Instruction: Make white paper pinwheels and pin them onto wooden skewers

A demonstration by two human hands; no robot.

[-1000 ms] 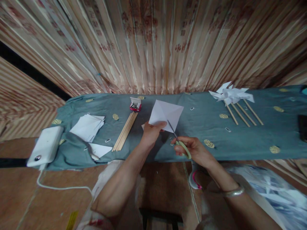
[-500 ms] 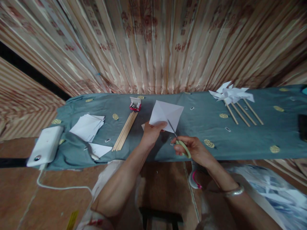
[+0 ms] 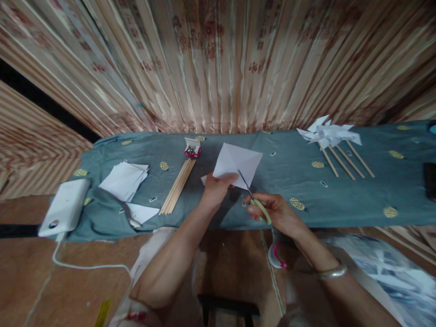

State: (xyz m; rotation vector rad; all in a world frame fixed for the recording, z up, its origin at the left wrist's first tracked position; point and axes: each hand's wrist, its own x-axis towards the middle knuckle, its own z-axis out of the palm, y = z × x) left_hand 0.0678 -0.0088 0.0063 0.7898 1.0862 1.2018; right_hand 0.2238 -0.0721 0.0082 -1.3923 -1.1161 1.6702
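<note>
A white square of paper [image 3: 238, 159] with crease lines is held up over the table, pinched at its lower left by my left hand [image 3: 217, 190]. My right hand [image 3: 270, 210] grips a pair of scissors [image 3: 260, 210] with pale green handles. The blades lie along the lower right of the paper, pointing up and left towards its middle, close to my left thumb. Beneath my left hand, a small bit of white paper [image 3: 203, 180] peeks out. Left of the hands lies a bundle of wooden sticks [image 3: 179, 186].
A small red box of pins [image 3: 192, 149] stands beyond the sticks. Stacked white paper squares [image 3: 124, 179] and a folded white piece [image 3: 142, 212] lie left, beside a white power bank [image 3: 64, 206] with a cable. Paper pinwheels [image 3: 329, 134] on sticks rest right on the green cloth [image 3: 357, 200].
The paper has shifted very slightly to the right with my left hand. My right hand and the scissors stay almost in the same place.
</note>
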